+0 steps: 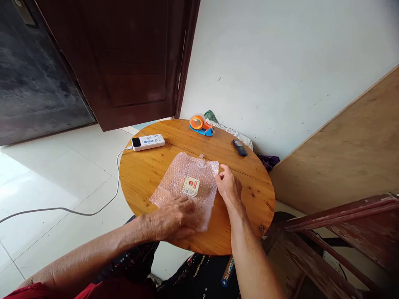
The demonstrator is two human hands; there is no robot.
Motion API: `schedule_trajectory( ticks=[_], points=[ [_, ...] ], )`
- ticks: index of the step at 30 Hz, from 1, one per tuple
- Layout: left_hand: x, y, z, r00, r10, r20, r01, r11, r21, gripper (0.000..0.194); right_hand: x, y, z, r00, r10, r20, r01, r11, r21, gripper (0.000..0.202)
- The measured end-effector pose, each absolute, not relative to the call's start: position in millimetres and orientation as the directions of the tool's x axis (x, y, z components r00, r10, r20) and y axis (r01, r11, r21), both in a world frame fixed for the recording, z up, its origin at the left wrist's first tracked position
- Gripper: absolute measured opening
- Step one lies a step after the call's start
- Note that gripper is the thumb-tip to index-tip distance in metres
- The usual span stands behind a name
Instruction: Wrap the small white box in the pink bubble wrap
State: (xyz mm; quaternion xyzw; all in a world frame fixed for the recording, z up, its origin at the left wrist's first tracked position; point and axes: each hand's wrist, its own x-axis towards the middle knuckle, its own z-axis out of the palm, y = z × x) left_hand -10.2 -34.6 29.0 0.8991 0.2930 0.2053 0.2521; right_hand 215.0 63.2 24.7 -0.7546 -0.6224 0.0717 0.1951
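A sheet of clear bubble wrap (pixel 174 174) lies spread on the round wooden table (pixel 140 178). On top of it, near the middle, rests a small cream-coloured box (pixel 190 186) with a red label. My left hand (pixel 177 216) is at the near edge of the wrap, just below the box, its fingers curled over the sheet and slightly blurred. The far right corner of the wrap is pinched between the thumb and fingers of my right hand (pixel 229 185). Neither hand touches the box.
At the table's back stands an orange and blue tape dispenser (pixel 201 124). A white power bank (pixel 148 142) with a cable (pixel 116 182) hanging off lies at the left, and a dark pixelated object (pixel 239 148) at the right. Wooden furniture (pixel 336 232) stands right of the table.
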Motion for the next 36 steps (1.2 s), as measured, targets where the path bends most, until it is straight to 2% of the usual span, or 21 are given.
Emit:
schedule_trajectory(
  ticks=[3,6,8,10,13,15,17,19,21,23,26,30,33,36],
  points=[
    [-7.7,-36.2,30.8,0.817,0.549,0.178,0.429,-0.784,0.449,0.016,215.0,63.8,22.9,0.211,0.968,0.138,0.911,-0.143,-0.387,0.048],
    [-3.2,-32.9,26.3,0.785,0.597,0.167,0.491,-0.763,0.420,0.016,219.2,63.9,23.7,0.220,0.965,0.142,0.896,-0.142,-0.421,0.050],
    [1.9,-32.0,22.0,0.762,0.623,0.176,0.530,-0.756,0.385,0.015,223.2,61.3,29.7,0.244,0.951,0.192,0.883,-0.136,-0.449,0.050],
    [7.7,-32.5,18.9,0.747,0.638,0.186,0.555,-0.753,0.354,0.018,224.4,54.9,41.1,0.220,0.930,0.295,0.879,-0.058,-0.474,0.047],
    [16.0,-33.9,16.5,0.738,0.653,0.169,0.585,-0.744,0.323,0.020,214.1,39.3,61.1,-0.020,0.913,0.407,0.840,0.236,-0.488,0.034],
    [20.5,-35.0,14.7,0.727,0.670,0.151,0.611,-0.731,0.303,0.020,198.6,28.7,68.4,-0.259,0.891,0.372,0.775,0.422,-0.471,0.033],
    [23.6,-36.6,12.2,0.712,0.685,0.154,0.631,-0.721,0.288,0.024,181.0,21.4,67.7,-0.407,0.869,0.283,0.754,0.494,-0.432,0.044],
    [25.3,-38.6,10.4,0.701,0.693,0.166,0.644,-0.716,0.270,0.027,168.1,17.6,62.4,-0.435,0.879,0.196,0.779,0.476,-0.407,0.048],
    [25.7,-40.5,11.3,0.699,0.699,0.154,0.657,-0.712,0.247,0.027,166.3,15.3,58.9,-0.419,0.888,0.190,0.782,0.460,-0.420,0.041],
    [25.2,-41.8,15.5,0.704,0.700,0.120,0.666,-0.709,0.231,0.024,178.4,12.6,60.4,-0.356,0.890,0.285,0.751,0.453,-0.480,0.036],
    [24.2,-42.3,23.1,0.715,0.693,0.085,0.664,-0.713,0.228,0.020,218.2,9.7,64.7,-0.091,0.898,0.430,0.756,0.343,-0.557,0.042],
    [23.8,-42.2,23.7,0.708,0.699,0.104,0.665,-0.709,0.234,0.020,279.6,13.7,48.7,0.137,0.920,0.366,0.854,0.077,-0.514,0.048],
    [24.6,-42.3,19.2,0.695,0.708,0.124,0.673,-0.701,0.235,0.020,303.6,17.3,31.0,0.099,0.954,0.283,0.897,0.038,-0.440,0.051],
    [26.2,-42.5,16.6,0.696,0.705,0.135,0.668,-0.705,0.238,0.020,293.8,14.0,32.1,0.086,0.876,0.474,0.927,0.104,-0.361,0.048]
  ],
)
